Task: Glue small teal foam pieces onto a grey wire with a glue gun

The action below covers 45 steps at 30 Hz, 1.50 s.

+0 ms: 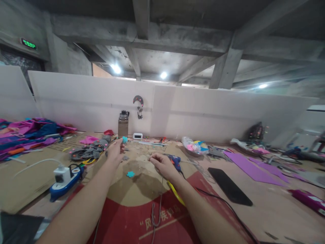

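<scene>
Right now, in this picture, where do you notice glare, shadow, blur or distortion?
In the head view, white ceiling lights glare; same view, soft shadow darkens the brown flat cardboard beside the bare right hand; head view again, grey concrete ceiling beams stretch and smear toward the right edge, and the green rectangular lit sign is too blurred to read.

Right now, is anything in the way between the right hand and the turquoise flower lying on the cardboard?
Nothing visible is. Only cardboard lies between the right hand and the turquoise flower; the grey cord runs toward the person, off that path.
</scene>
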{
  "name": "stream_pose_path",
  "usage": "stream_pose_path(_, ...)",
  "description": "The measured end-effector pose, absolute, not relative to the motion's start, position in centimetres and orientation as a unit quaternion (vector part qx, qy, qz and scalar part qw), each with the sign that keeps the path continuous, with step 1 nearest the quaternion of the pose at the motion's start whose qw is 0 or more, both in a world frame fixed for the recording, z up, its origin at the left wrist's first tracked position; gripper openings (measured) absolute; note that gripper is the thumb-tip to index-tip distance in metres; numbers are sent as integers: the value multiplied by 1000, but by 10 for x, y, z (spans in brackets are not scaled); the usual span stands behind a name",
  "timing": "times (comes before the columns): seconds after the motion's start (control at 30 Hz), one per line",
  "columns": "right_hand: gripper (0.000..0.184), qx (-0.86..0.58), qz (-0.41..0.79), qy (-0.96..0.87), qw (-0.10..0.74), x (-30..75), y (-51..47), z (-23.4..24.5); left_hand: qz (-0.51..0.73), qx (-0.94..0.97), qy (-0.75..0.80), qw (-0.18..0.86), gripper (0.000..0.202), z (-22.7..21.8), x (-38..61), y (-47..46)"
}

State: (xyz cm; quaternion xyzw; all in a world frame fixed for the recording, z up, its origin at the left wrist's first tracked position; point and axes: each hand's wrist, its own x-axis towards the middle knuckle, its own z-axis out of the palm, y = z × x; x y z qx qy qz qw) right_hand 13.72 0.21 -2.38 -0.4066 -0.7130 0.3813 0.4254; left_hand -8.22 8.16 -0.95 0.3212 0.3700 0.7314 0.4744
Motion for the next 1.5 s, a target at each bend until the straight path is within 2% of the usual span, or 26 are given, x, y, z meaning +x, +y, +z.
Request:
stream_pose_path(0.17, 21, -388, 408, -751, 344, 134, -6, -23, 713, 365, 361, 477, 25, -13, -67, 74)
stream_pose_path(0.3, 19, -365, 379, -802, 281, 133, -9, -26, 685, 405, 357, 489, 31, -14, -58, 69)
stream_pose_path(0.43, 29, -354, 338, -837, 243, 133, -12, -25, 680, 404, 360, 496, 32, -14, -58, 68)
stream_pose_path(0.57, 36, -356, 265, -862, 244, 135, -12, -21, 664, 420, 351, 510, 33, -14, -59, 68)
stream_pose_path(0.77, 39, -358, 243, -869, 240, 135, -15, -23, 645, 436, 357, 516, 31, -14, -57, 67)
stream_pose_path(0.9, 36, -375, 231, -867, 235, 133, -15, -25, 646, 431, 353, 522, 30, -14, -57, 68)
stream_pose_path(1.1, 21, -405, 224, -846, 263, 133, -14, -23, 653, 406, 341, 541, 29, -14, -60, 73)
stream_pose_path(1.5, 20, -412, 230, -852, 228, 136, -19, -18, 715, 276, 267, 584, 18, 0, -76, 75)
